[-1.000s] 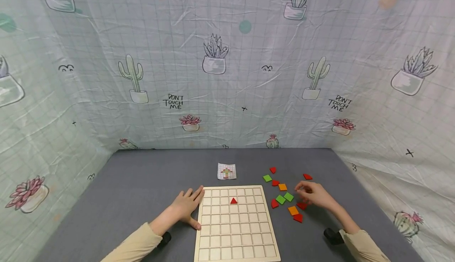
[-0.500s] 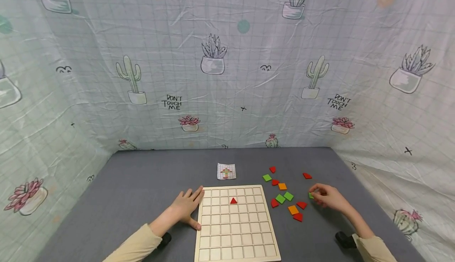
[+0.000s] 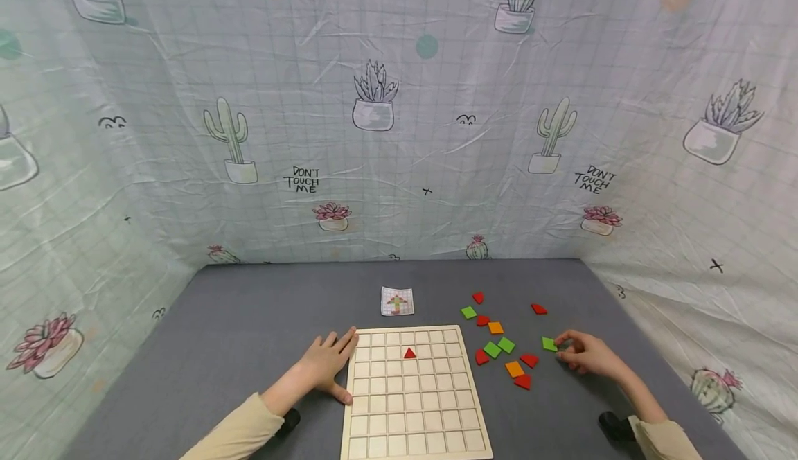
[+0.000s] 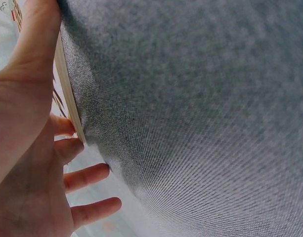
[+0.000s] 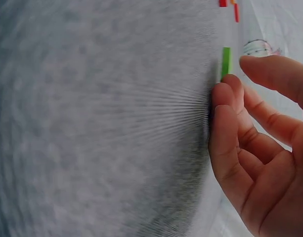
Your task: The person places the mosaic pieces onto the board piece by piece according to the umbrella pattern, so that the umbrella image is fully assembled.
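My left hand is spread along the left edge of a wooden grid board. Its fingertips touch the upper left corner and its thumb touches the side. In the left wrist view the board's edge runs beside the thumb. One red triangle tile lies in an upper cell of the board. My right hand rests low over the table, right of a flat green square tile. In the right wrist view its bent fingertips are at the end of the green tile, while the thumb is apart from it.
Between board and right hand lie loose tiles: green squares, orange squares and several red pieces. Farther back is another red piece. A pattern card lies behind the board. A printed curtain encloses the grey table.
My right hand has moved to the right, uncovering the green tile and a red piece that it partly hid. My left hand and the board have stayed in place.
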Demonstrator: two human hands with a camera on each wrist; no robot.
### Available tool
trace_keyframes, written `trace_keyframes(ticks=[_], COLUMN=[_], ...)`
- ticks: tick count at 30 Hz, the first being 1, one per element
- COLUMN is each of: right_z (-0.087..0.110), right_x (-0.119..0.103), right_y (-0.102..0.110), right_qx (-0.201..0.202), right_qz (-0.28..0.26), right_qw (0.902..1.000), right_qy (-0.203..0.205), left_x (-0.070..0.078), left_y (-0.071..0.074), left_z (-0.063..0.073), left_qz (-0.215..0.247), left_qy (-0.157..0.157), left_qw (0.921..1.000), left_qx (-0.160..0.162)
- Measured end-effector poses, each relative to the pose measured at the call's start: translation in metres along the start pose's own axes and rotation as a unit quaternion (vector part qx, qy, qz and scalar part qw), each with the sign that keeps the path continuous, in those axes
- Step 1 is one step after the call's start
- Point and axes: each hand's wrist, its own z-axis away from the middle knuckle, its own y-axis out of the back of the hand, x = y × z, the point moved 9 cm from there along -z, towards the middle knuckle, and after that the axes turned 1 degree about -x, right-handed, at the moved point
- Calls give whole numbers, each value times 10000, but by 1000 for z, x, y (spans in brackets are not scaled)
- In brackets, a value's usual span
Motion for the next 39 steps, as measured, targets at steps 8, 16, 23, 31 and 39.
trace_keyframes(ticks=[8,16,23,31,39], right_z=[-4,-11,-12,-13,-11], right_x=[3,7,5,5,5], right_y=[-1,3,3,3,2], right_qx=[-33,28,61,176,105], right_qz=[-131,-70,75,183,17], right_qw=[9999,9997,9997,9994,9996], right_qy=[-90,-215,-202,-246,-253], left_x=[0,-1,-1,0,1], left_y=[-1,-2,-3,-1,1], left_z=[0,-1,-2,-1,0], left_qz=[53,39,74,122,98], left_qy=[-5,5,11,-42,-38], left_qw=[10000,10000,10000,9999,9999], left_qx=[35,7,-14,-2,-2])
